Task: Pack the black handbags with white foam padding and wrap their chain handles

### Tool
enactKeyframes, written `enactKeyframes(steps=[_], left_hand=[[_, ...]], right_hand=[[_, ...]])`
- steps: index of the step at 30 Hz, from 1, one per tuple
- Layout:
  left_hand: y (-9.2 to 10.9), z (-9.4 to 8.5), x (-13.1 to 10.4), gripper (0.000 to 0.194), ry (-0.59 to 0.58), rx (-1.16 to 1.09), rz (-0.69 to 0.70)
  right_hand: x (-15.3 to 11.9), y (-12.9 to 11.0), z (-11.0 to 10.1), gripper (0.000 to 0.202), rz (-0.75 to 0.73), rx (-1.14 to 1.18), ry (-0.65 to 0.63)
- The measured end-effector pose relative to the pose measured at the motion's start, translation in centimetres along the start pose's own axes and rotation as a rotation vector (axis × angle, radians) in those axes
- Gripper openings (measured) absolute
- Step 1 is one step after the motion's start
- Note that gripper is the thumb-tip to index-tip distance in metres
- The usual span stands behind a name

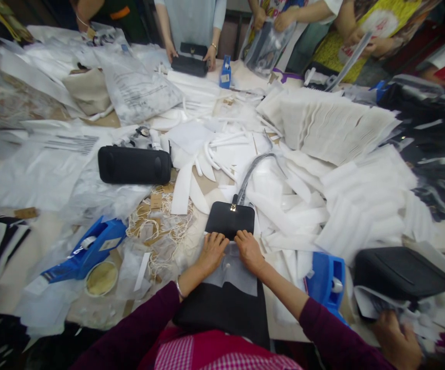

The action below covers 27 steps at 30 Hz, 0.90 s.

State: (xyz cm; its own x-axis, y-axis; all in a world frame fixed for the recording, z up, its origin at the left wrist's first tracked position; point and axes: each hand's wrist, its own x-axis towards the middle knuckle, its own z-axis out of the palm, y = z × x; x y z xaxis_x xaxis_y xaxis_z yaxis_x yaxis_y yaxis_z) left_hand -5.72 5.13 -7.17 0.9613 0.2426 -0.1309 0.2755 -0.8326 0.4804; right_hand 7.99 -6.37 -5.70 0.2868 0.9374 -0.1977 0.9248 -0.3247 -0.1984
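Note:
In front of me lies a small black handbag [230,218] with a gold clasp and a strap [255,167] wrapped in clear film. My left hand [214,249] and my right hand [248,249] press side by side at its near edge, fingers curled over it. Under both hands spreads a translucent sheet [238,275], partly hidden by them. Nearest my body, a flat black piece [226,311] hangs toward the table's edge; whether it joins the handbag I cannot tell.
Blue tape dispensers [91,249] [325,280] flank my arms. A black case-like bag [133,165] stands at left, and another black bag [403,272] at right beside a co-worker's hand [397,336]. White foam sheets [330,123] pile up. Across the table, a person's hands hold a black bag [190,60].

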Motion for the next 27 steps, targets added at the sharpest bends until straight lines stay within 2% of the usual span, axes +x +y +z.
enactKeyframes(steps=[4,10,17,20,22,25,27], left_hand=[[-0.4,0.2,0.0,0.041,0.005,-0.041,-0.002],[-0.8,1.0,0.0,0.019,0.089,-0.015,-0.084],[-1.2,2.3,0.2,0.023,0.153,0.052,-0.086],[-1.4,3.2,-0.3,0.032,0.206,0.114,-0.035],[-1.5,3.7,-0.9,0.039,0.226,0.143,0.068],[-1.6,3.7,-1.5,0.043,0.192,0.145,0.197],[-1.6,3.5,-1.6,0.047,0.163,0.13,0.199]], right_hand=[[-0.5,-0.4,0.2,0.02,-0.003,0.028,0.02],[-1.0,-0.2,1.6,0.016,0.086,0.046,0.091],[-1.0,0.4,3.2,0.015,0.059,0.063,0.173],[-1.1,0.3,3.3,0.014,0.067,0.031,0.186],[-1.1,0.3,3.2,0.012,0.064,0.031,0.188],[-0.8,0.6,2.4,0.009,0.018,0.052,0.155],[0.1,1.1,1.3,0.007,-0.015,0.089,0.138]])
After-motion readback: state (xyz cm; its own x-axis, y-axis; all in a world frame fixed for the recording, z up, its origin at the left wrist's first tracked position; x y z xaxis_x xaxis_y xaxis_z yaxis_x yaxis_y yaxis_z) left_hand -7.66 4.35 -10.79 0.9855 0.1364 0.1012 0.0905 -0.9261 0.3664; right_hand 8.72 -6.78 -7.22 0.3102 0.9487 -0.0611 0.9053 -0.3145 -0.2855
